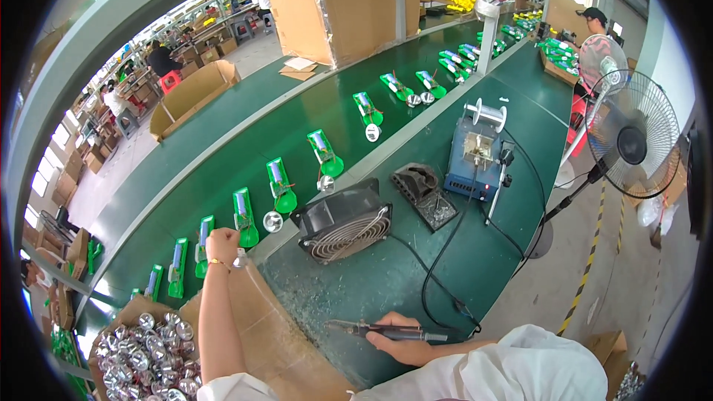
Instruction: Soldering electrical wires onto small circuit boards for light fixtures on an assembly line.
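My left hand (222, 243) reaches over the conveyor belt, fingers curled closed beside a green plastic housing (203, 256) with a blue-wrapped cell in it. Just under those fingers shows a shiny reflector cup (239, 259); whether the hand grips it or its wires is hidden. My right hand (401, 338) is closed around a soldering iron (416, 333) low over the green worktop, its tip end pointing left. A second slim tool seems to lie along the iron. More green housings, such as one (281, 186) with a reflector (272, 221) on wires, line the belt.
A cardboard box of reflectors (148, 349) sits at lower left. On the worktop stand a black fan (345, 221), an iron stand (425, 194) and a blue soldering station (473, 156) with a solder reel (486, 114). Cables trail nearby. A pedestal fan (631, 145) and a co-worker (594, 26) are at right.
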`<state>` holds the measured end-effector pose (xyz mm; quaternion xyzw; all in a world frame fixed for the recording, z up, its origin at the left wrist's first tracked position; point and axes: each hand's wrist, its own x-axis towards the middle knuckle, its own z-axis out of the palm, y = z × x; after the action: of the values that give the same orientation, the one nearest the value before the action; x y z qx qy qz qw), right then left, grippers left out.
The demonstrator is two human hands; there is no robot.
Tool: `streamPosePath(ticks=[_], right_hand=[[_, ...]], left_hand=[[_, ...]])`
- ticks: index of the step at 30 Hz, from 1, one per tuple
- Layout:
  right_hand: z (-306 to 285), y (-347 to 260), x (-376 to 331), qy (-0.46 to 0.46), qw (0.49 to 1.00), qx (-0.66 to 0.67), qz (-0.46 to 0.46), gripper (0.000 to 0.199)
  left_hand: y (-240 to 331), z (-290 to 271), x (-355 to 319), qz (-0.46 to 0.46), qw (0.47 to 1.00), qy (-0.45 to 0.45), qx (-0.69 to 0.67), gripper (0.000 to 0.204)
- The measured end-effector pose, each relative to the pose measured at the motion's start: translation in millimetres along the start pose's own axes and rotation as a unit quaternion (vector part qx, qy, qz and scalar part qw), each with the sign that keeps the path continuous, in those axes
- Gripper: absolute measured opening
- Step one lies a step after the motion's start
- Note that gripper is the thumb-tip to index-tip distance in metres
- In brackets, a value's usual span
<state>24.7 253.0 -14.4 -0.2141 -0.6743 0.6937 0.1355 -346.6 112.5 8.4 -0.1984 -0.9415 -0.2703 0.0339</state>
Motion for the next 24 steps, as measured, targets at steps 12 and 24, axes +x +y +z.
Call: streamPosePath(ticks=[12,24], right_hand=[[-0.9,-8.5,2.8,-0.031,0.998,-0.039,-0.041,0.020],[3.8,1.0,2.4,0.001,0.993,-0.013,-0.120,0.019]], left_hand=[[-84.5,-32.1,-2.6,0.034,0.990,-0.065,0.117,0.063],[28.5,-35.8,-284.3,-0.037,0.998,-0.037,0.044,0.060]])
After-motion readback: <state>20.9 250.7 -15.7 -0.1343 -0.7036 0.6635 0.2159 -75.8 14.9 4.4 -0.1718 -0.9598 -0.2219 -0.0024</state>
